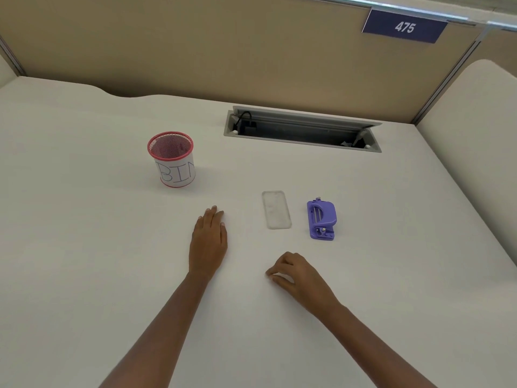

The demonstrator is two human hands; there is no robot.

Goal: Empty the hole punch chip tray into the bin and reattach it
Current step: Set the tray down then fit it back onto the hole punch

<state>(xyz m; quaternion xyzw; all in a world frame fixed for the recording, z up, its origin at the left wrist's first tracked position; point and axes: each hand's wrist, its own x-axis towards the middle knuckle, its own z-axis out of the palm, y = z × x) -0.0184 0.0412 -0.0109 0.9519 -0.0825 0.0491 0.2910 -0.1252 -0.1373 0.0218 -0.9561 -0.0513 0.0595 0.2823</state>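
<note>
Chip tray beside hole punch; hands empty, left hand flat, right hand loosely curled

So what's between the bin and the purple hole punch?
The clear tray lies between the bin and the hole punch, nearer the punch, touching neither. The head view shows it.
</note>
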